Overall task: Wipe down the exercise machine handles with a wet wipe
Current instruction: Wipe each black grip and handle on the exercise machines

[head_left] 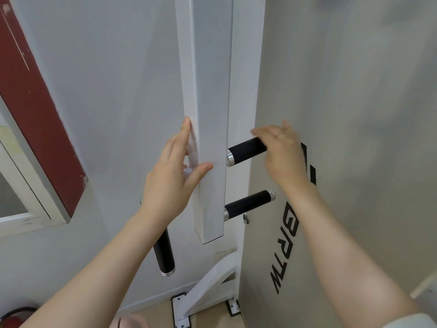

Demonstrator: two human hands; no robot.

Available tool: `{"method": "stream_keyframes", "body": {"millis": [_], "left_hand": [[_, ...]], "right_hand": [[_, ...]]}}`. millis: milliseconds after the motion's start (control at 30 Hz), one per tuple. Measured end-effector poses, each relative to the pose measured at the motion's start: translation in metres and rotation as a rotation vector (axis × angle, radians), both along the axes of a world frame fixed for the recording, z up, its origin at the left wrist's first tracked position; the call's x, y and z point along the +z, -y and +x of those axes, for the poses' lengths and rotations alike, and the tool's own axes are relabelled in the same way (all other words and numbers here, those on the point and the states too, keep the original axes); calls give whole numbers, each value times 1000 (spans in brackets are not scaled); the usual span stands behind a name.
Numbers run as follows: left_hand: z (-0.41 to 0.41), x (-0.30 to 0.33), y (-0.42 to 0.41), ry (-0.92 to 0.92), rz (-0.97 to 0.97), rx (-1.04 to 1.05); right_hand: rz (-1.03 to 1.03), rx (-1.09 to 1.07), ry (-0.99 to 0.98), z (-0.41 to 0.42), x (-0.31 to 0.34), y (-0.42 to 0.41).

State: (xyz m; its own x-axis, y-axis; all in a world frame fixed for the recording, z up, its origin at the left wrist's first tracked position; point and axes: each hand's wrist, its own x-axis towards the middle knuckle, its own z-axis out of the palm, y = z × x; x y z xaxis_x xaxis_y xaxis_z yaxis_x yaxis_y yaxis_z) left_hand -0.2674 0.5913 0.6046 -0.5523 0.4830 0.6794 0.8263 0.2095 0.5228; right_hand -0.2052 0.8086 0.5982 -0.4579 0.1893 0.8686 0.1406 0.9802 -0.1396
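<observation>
Handles (246, 150) of black foam jut from a white upright post (208, 114); the right hand (281, 152) curls over the upper one, while the left hand (175, 176) presses flat what appears to be a limp wet wipe (192, 152) against the post, best gripped bunched.

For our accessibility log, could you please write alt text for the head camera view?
A person's left hand presses a white wet wipe against a white machine post, while the right hand grips the upper black handle. Two more black handles sit lower.
</observation>
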Motion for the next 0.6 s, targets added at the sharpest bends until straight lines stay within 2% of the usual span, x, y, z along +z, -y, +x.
{"method": "stream_keyframes", "body": {"millis": [100, 233, 300, 367, 433, 467, 533, 600], "left_hand": [[2, 0, -2, -19, -13, 8], [3, -1, -4, -32, -10, 40], [4, -1, -4, -31, -8, 45], [4, -1, -4, -31, -11, 46], [5, -1, -4, -36, -9, 54], [6, -1, -5, -36, -11, 57], [5, -1, -5, -27, -25, 52], [4, -1, -5, -26, -31, 47]], "right_hand": [[-176, -112, -65, -4, -2, 1], [-12, 234, -73, -1, -15, 34], [-130, 315, -149, 13, -21, 35], [-520, 195, -376, 23, -30, 28], [-1104, 135, -476, 27, -35, 18], [-1357, 196, -425, 26, -36, 14], [-1686, 318, -308, 19, -32, 12], [-1820, 609, -526, 15, -18, 11]]}}
